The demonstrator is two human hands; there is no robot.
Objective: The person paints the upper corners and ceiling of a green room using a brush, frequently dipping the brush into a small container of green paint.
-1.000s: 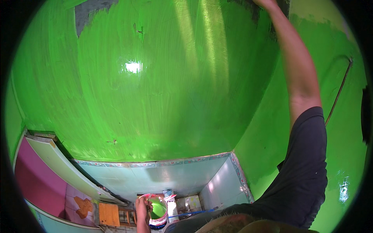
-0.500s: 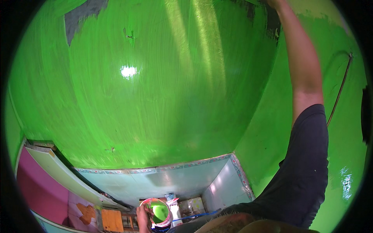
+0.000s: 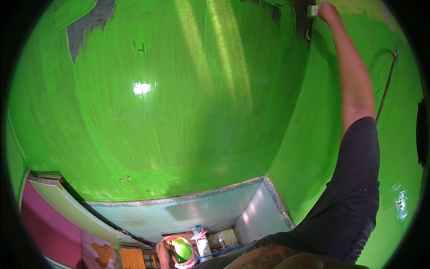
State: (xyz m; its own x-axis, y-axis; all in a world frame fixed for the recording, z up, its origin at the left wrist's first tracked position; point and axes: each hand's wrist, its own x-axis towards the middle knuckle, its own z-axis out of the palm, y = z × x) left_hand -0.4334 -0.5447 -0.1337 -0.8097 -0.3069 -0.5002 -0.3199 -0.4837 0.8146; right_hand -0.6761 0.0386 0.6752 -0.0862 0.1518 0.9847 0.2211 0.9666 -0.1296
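Note:
High at the upper right, my right hand (image 3: 329, 13) is closed around a paintbrush (image 3: 312, 11) with green-coated bristles. The brush is at the corner where two green walls meet, beside a dark unpainted strip (image 3: 303, 20). My right arm is stretched upward. Low in the view, my left hand (image 3: 164, 254) grips the rim of a bucket (image 3: 192, 261) of bright green paint (image 3: 182, 251). The wall ahead (image 3: 179, 134) is mostly green with streaky strokes, and a grey bare patch (image 3: 92, 27) shows at its upper left.
Pale tiles with a patterned border (image 3: 215, 193) run below the green wall. A pole (image 3: 387, 87) stands out at the right wall. At lower left are a pale curved panel (image 3: 76, 206), a pink surface (image 3: 49, 228) and an orange wooden stool (image 3: 132, 258). Small items (image 3: 201, 242) lie beyond the bucket.
My right hand has come lower into view, and the brush now shows. The wall has shifted slightly left in the picture. The bucket sits a little lower, still in my left hand.

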